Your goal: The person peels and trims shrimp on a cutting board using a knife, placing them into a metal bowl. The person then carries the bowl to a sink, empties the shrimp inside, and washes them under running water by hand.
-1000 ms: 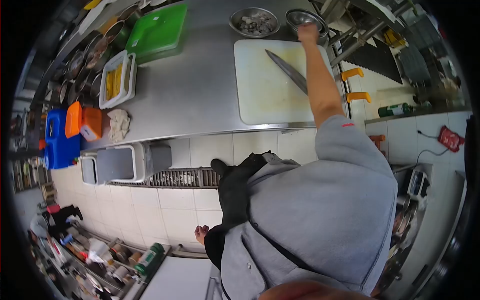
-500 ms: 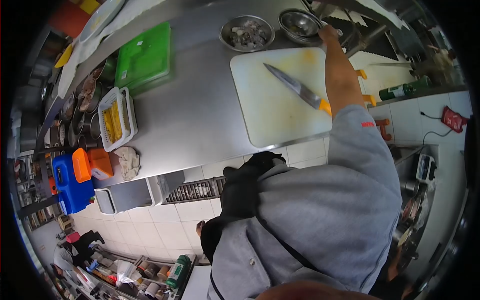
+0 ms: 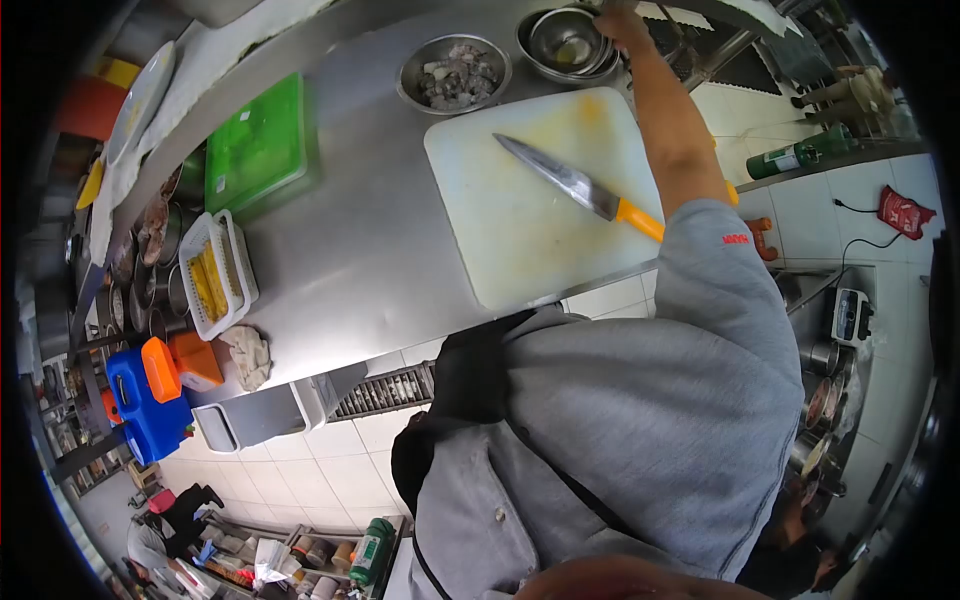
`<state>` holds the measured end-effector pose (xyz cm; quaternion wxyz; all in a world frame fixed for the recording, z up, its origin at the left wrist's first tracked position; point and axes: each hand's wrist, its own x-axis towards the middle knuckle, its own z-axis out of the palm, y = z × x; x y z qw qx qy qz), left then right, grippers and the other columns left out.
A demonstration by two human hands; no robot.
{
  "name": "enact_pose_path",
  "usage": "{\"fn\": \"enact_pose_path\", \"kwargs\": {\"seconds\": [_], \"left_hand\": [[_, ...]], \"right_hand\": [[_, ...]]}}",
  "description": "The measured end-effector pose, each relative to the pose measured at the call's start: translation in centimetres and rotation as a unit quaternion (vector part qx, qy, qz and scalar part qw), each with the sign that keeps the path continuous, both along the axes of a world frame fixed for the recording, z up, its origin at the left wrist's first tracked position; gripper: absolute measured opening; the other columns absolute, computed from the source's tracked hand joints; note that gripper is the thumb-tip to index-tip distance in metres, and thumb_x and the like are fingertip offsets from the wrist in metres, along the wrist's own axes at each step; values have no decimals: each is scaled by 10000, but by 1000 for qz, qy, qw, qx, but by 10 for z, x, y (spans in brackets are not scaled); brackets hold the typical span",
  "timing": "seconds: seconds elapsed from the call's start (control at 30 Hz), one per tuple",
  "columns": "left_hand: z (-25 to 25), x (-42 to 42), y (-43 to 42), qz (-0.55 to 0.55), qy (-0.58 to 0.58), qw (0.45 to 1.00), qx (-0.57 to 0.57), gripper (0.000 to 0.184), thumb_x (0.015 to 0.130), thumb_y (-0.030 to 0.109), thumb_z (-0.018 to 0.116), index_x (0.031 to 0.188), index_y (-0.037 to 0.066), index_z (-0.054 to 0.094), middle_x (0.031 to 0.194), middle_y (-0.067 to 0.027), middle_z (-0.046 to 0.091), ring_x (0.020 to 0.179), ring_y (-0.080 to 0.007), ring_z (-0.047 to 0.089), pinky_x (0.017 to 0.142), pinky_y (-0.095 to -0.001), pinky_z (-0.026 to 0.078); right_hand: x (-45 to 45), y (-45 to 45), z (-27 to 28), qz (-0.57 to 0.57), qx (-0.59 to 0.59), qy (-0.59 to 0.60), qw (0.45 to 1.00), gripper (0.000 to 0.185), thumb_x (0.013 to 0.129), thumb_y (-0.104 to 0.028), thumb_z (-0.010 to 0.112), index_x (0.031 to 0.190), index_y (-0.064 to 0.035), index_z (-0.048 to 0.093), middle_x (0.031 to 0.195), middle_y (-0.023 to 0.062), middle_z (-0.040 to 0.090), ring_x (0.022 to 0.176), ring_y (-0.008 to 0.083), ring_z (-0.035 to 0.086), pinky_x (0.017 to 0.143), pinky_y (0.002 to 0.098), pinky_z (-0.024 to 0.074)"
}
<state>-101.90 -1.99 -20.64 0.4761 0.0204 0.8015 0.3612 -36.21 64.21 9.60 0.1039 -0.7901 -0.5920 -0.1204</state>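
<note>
My right hand (image 3: 622,28) reaches out at the top edge of the view, beside the rim of a small steel bowl (image 3: 566,42) with a little yellowish liquid in it. That bowl sits inside a larger steel bowl (image 3: 540,66). The fingers look curled; what they hold is hidden. To the left stands another steel bowl (image 3: 455,74) of greyish raw pieces, perhaps seafood. Below, a knife (image 3: 570,183) with a yellow handle lies on a white cutting board (image 3: 480,240), its handle close to my forearm. My left hand is out of sight.
On the steel counter (image 3: 350,220) are a green lid or tray (image 3: 258,145), a white basket (image 3: 215,275) of yellow food and a crumpled cloth (image 3: 248,357). A blue jug (image 3: 145,405) stands past the counter's left end. Another person (image 3: 170,525) is at the lower left.
My right hand has moved farther away from me, along the side of the nested bowls. The view has shifted slightly. A hand seen low by my left side is now hidden.
</note>
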Motion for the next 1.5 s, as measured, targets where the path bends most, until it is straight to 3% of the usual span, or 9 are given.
{"fn": "enact_pose_path", "kwargs": {"seconds": [0.07, 0.2, 0.7, 0.9, 1.23, 1.3, 1.37, 1.43, 1.5], "left_hand": [[1, -2, -2, 0, 4, 1000, -1, 289, 940, 262, 611, 1092, 16, 607, 776, -120, 668, 624, -145, 595, 527, -301, 464], [-5, -4, -11, 5, 4, 1000, -6, 287, 940, 262, 610, 1086, 15, 607, 773, -119, 667, 620, -143, 591, 524, -301, 461], [-26, 1, -13, -17, -13, 1000, -19, 280, 939, 264, 607, 1065, 14, 608, 760, -114, 663, 603, -137, 578, 513, -300, 450], [-32, -2, -6, -27, -13, 999, -15, 277, 939, 264, 605, 1056, 13, 609, 756, -112, 661, 596, -135, 572, 509, -300, 446], [-60, -36, 3, -146, 103, 982, 57, 274, 939, 266, 603, 1041, 12, 610, 747, -108, 659, 584, -130, 563, 502, -300, 439], [5, -32, 32, 5, 153, 978, 142, 220, 949, 201, 567, 962, -18, 581, 756, -101, 644, 614, -117, 560, 507, -305, 433], [36, -60, 68, -4, 509, 846, 158, 365, 956, 229, 571, 1179, -61, 578, 879, -223, 661, 777, -345, 617, 749, -421, 502], [142, -85, 131, 22, 448, 886, 117, 358, 960, 241, 589, 1181, -41, 596, 976, -206, 651, 883, -289, 625, 787, -397, 498], [184, -126, 189, 11, 586, 784, 203, 329, 936, 214, 638, 1156, -30, 612, 949, -181, 648, 884, -271, 626, 800, -385, 498]], "right_hand": [[15, 16, -11, 173, 178, 100, 963, 376, 924, -268, 555, 1213, -50, 654, 1261, 229, 628, 1227, 370, 561, 1011, 448, 436], [-31, -23, 39, 264, 271, 155, 913, 339, 926, -274, 557, 1144, -41, 671, 1163, 212, 669, 1155, 382, 586, 986, 456, 438], [-20, -40, 65, 122, 190, 47, 973, 339, 904, -180, 565, 1205, -38, 634, 1074, 207, 673, 990, 324, 660, 793, 424, 498], [-82, -87, 53, 64, 86, 472, 875, 310, 868, -112, 623, 1150, 17, 636, 905, 112, 682, 632, 161, 650, 387, 296, 479], [-165, -134, 22, 143, -7, 503, 852, 416, 817, -185, 668, 1169, 35, 646, 950, 103, 652, 735, 164, 579, 554, 345, 523], [-173, -133, -6, 261, -56, 599, 755, 343, 819, -108, 627, 1140, 1, 679, 882, 20, 648, 762, 118, 558, 657, 292, 465], [-200, -151, -7, 312, -112, 544, 771, 215, 789, -33, 601, 988, -12, 678, 810, 3, 631, 727, 80, 544, 616, 265, 428], [-224, -170, -21, 309, -163, 567, 746, 163, 790, -27, 611, 944, -27, 665, 746, -2, 606, 639, 69, 530, 537, 250, 416], [-252, -185, -43, 312, -199, 567, 736, 164, 789, -28, 620, 946, -33, 667, 725, -3, 595, 603, 67, 526, 497, 247, 411]]}}
